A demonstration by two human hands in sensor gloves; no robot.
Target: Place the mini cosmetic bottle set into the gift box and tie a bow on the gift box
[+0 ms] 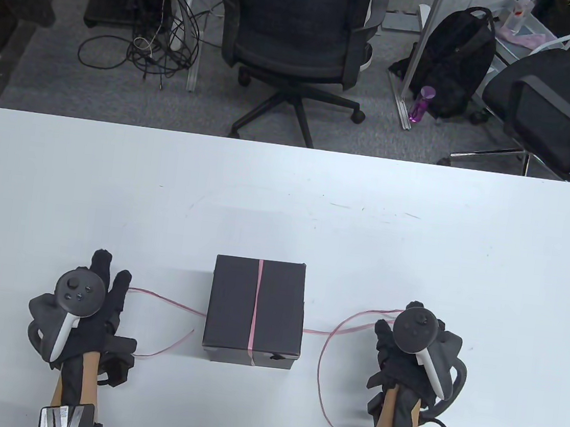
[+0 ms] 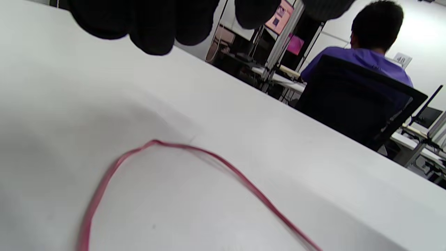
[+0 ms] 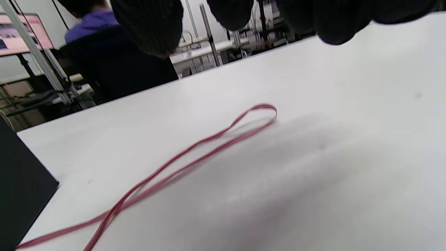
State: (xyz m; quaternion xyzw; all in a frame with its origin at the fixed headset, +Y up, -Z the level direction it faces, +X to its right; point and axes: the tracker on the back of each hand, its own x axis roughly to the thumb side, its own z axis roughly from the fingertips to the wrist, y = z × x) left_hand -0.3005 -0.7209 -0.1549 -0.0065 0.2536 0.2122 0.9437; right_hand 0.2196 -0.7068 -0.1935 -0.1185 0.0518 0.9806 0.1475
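Flanking the unlabelled black gift box (image 1: 255, 310) wrapped by pink ribbon (image 1: 256, 302), both hands (image 1: 95, 300) (image 1: 416, 349) hover relaxed, holding nothing.

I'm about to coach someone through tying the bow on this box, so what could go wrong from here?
1. The ribbon crosses the black box lid in one line only, with loose ends lying on the table at both sides; pulling unevenly might slide it off-centre.
2. Neither the left hand nor the right hand steadies the box, so a tug may shift it.
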